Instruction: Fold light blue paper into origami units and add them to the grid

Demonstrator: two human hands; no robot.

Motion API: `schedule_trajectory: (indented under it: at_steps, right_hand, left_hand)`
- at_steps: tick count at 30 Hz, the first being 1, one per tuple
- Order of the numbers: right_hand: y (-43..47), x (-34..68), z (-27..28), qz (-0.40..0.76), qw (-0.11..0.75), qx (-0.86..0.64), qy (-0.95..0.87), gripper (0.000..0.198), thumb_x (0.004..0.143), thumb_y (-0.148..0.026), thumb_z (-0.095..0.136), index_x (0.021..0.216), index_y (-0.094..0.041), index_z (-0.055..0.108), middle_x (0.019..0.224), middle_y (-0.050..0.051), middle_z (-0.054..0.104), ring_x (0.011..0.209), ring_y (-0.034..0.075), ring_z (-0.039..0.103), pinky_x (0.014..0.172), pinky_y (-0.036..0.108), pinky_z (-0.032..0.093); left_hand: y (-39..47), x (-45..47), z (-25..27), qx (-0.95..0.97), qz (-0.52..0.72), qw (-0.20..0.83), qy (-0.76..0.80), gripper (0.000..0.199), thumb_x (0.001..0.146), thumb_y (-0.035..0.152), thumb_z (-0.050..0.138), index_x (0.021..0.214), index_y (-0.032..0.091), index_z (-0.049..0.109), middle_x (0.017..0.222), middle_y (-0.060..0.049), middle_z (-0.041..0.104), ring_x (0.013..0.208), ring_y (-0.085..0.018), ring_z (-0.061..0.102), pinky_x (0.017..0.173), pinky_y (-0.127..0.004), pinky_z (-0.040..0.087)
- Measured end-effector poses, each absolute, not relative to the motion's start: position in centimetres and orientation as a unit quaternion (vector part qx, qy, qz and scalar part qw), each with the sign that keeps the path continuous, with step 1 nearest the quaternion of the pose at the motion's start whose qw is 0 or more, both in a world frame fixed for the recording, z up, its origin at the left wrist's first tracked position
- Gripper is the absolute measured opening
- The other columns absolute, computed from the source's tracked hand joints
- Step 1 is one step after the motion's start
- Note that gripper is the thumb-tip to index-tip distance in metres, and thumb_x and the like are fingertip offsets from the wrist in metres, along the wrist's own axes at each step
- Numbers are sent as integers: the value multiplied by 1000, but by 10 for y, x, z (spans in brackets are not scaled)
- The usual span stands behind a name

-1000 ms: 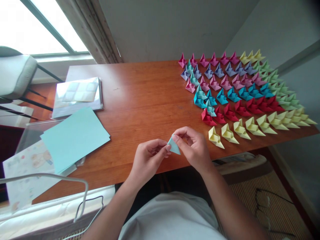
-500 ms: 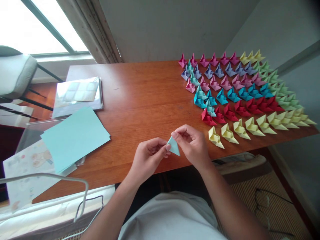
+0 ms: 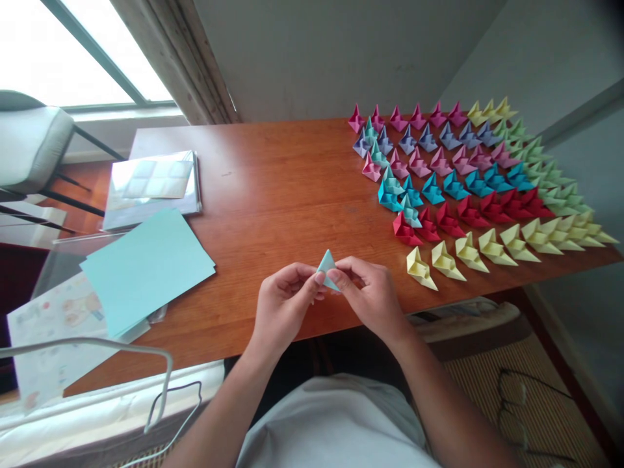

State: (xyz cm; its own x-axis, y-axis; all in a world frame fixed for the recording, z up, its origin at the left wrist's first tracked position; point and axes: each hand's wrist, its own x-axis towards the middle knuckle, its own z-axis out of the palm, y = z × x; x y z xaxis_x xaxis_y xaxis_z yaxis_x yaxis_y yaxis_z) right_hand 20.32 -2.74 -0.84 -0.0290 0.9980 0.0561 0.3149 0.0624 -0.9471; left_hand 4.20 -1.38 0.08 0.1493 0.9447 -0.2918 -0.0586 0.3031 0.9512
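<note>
A small light-teal piece of folded paper (image 3: 326, 262) is held above the near edge of the table, its pointed tip facing away from me. My left hand (image 3: 287, 296) pinches its left side between thumb and fingers. On the right side, my right hand (image 3: 368, 289) grips it the same way, thumb on top. The thumbs and fingers cover the paper's lower part. To the right stand rows of folded paper boats, among them yellow boats (image 3: 468, 252), red boats (image 3: 446, 220), blue boats (image 3: 455, 186) and several teal boats (image 3: 410, 211).
On the left lies a stack of teal paper sheets (image 3: 151, 266), over a printed sheet (image 3: 58, 331). Behind it is a clear plastic packet (image 3: 151, 188). A white cable-like loop (image 3: 97, 342) crosses the lower left. A chair (image 3: 34, 140) stands beyond the wooden table (image 3: 263, 188).
The folded paper has turned, its point now facing away from me rather than toward me. My right hand has shifted down and left, closer to my left hand.
</note>
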Motion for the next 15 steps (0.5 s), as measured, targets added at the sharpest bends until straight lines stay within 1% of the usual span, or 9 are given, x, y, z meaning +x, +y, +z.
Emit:
schedule_trajectory:
  at_steps: [2, 5, 7, 11, 13, 15]
  right_hand:
    - [-28, 203, -9, 417, 419, -549, -591, 22, 95, -40, 61, 84, -21, 66, 69, -1, 67, 61, 13, 61, 58, 24, 45]
    - [-30, 202, -10, 410, 424, -552, -589, 25, 96, -38, 60, 77, -21, 63, 59, -4, 61, 53, 11, 55, 53, 23, 41]
    - [-31, 202, -11, 420, 430, -552, -578, 26, 95, -38, 61, 76, -21, 63, 59, -4, 61, 52, 11, 55, 52, 22, 41]
    - [-31, 205, -11, 488, 428, -528, -548, 28, 95, -44, 60, 82, -20, 67, 64, -2, 65, 57, 12, 61, 56, 23, 47]
    - [-30, 207, -9, 489, 436, -526, -543, 33, 98, -45, 54, 83, -20, 69, 69, 0, 68, 64, 14, 63, 61, 24, 50]
    - [-30, 209, -9, 474, 450, -537, -533, 33, 99, -44, 52, 85, -20, 70, 76, 1, 70, 70, 15, 65, 66, 25, 51]
  left_hand:
    - [-14, 42, 0, 424, 415, 616, 518, 23, 80, 36, 79, 78, 14, 71, 68, -2, 73, 60, -12, 65, 57, -20, 51]
    - [-14, 43, -1, 418, 417, 619, 518, 21, 80, 34, 79, 78, 14, 72, 67, -1, 72, 60, -11, 65, 58, -19, 51]
    - [-14, 43, -1, 416, 417, 620, 518, 20, 80, 34, 79, 79, 14, 72, 67, -1, 71, 60, -11, 65, 58, -19, 51]
    - [-14, 41, 0, 419, 413, 622, 516, 20, 82, 33, 78, 80, 14, 72, 68, 0, 71, 62, -11, 65, 58, -18, 50]
    - [-14, 40, 0, 423, 407, 628, 511, 19, 83, 33, 76, 81, 15, 72, 68, 0, 71, 62, -11, 64, 59, -18, 50]
    - [-14, 39, 1, 427, 402, 631, 508, 20, 84, 34, 75, 81, 15, 72, 68, -1, 71, 63, -11, 64, 59, -19, 50]
